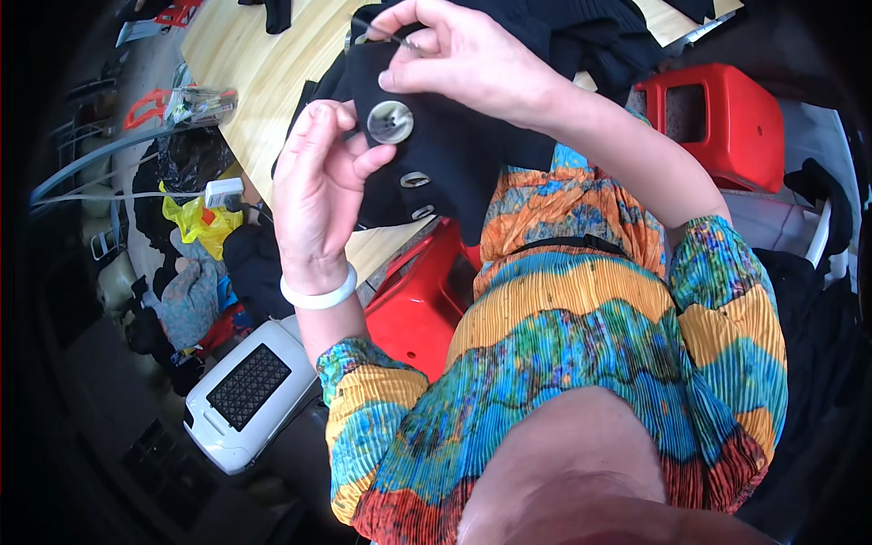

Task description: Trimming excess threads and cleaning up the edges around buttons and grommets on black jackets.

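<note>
A black garment with large marbled grey buttons lies over the table's edge and hangs toward my lap. My left hand, a pale bangle round its wrist, grips the cloth beside one big round button; the thumb rests at that button's lower edge. Just above and to the right, my right hand is closed in a pinch near the garment's upper edge. A thin dark strand shows at its fingers, too fine and blurred to name. Two more buttons sit lower on the cloth.
Under the garment is a light wooden table. Red plastic stools stand at right and below the table. A white appliance with a dark grille is at lower left. Yellow plastic bag and piled cloth lie left.
</note>
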`<state>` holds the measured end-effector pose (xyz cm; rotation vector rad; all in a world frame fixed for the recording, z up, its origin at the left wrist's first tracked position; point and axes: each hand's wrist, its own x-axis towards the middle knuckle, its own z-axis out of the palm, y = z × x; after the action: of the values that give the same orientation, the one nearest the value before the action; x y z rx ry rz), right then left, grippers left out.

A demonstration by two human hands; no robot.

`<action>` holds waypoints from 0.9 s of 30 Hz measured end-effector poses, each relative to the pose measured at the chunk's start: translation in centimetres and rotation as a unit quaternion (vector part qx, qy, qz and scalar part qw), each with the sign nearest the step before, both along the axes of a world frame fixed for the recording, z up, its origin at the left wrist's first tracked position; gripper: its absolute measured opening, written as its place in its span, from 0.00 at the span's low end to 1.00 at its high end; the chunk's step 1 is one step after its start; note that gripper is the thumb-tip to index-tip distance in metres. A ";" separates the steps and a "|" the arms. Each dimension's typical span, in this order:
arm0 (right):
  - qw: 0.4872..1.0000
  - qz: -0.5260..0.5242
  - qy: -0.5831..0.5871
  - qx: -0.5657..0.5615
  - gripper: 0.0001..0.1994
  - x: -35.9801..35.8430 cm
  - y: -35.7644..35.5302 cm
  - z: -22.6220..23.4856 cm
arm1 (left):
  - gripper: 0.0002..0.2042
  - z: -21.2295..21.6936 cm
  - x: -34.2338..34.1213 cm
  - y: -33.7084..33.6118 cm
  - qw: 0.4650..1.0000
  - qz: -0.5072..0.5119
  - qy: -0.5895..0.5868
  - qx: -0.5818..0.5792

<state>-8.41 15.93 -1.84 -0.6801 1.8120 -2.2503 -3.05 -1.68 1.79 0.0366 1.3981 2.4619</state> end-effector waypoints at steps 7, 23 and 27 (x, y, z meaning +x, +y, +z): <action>0.986 0.048 0.140 0.073 0.21 -0.6 -0.4 0.7 | 0.08 -0.8 -1.0 -2.3 0.988 0.053 -0.090 0.118; 0.981 0.137 -0.133 -0.011 0.16 -2.5 0.6 1.6 | 0.11 -0.5 -0.5 -0.3 0.969 0.107 0.077 -0.209; 0.994 0.077 0.030 0.077 0.18 -2.7 -0.3 0.7 | 0.14 -0.9 -1.3 -1.7 0.996 -0.030 0.047 -0.066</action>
<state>-11.07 15.66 -1.17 -0.8358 1.8661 -1.9898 -4.33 -3.42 0.88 0.1646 1.5725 2.3407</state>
